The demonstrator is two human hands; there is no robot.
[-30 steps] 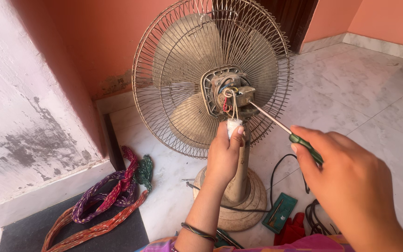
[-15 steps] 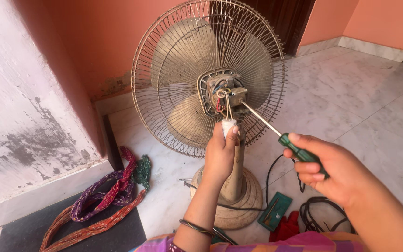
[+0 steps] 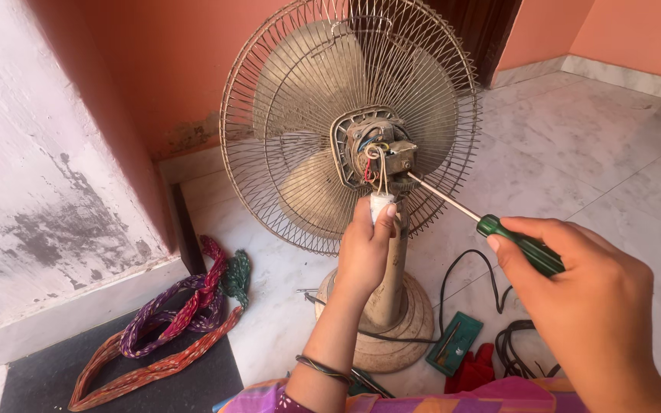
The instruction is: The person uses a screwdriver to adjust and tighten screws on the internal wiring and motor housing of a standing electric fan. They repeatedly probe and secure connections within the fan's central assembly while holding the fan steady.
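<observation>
An old beige pedestal fan (image 3: pixel 323 99) stands on the marble floor with its wire grille facing away and its bare motor (image 3: pixel 380 153) and coloured wires exposed. My left hand (image 3: pixel 365 248) grips a small white capacitor (image 3: pixel 380 203) that hangs on wires just below the motor, in front of the fan's post. My right hand (image 3: pixel 575 294) holds a green-handled screwdriver (image 3: pixel 518 245). Its metal shaft runs up and left, and the tip touches the right side of the motor housing.
The fan's round base (image 3: pixel 415 321) rests on the floor by black cables (image 3: pixel 514 340), a small green tool case (image 3: pixel 453 343) and a red item (image 3: pixel 472 371). Coloured braided ropes (image 3: pixel 185 313) lie left, on a dark mat by a stained wall.
My right hand has drawn back toward me along the screwdriver handle while the tip stays at the motor. My left hand keeps its hold on the white capacitor.
</observation>
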